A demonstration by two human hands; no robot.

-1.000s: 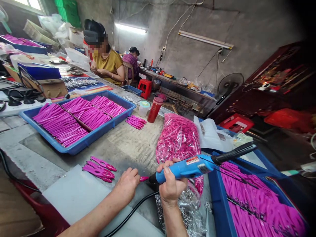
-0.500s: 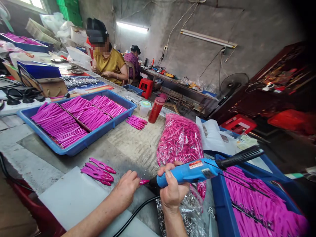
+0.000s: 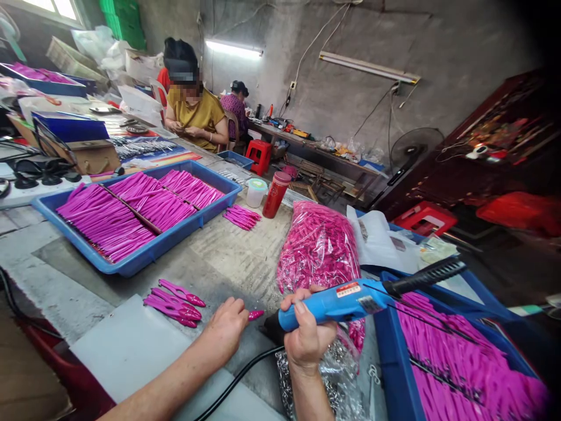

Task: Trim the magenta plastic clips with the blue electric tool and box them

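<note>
My right hand (image 3: 307,339) is wrapped round a blue electric hand tool (image 3: 346,301) with a black rear grip and a black cord. Its tip points left at a small pink plastic piece (image 3: 255,315). My left hand (image 3: 225,330) is closed on the other end of that pink piece, just left of the tool tip. Several finished pink pieces (image 3: 175,301) lie on the bench left of my left hand. A clear bag of pink parts (image 3: 318,245) stands just behind the tool.
A blue tray of magenta pieces (image 3: 131,216) sits at the left, another blue tray (image 3: 438,351) at the right. A red bottle (image 3: 275,194) and a white cup (image 3: 255,192) stand mid-bench. Two people sit at the back left. A fan (image 3: 412,146) stands by the wall.
The pink piece's tip has come slightly away from the tool tip. Both hands stay in nearly the same place. The seated person at the back has shifted a little.
</note>
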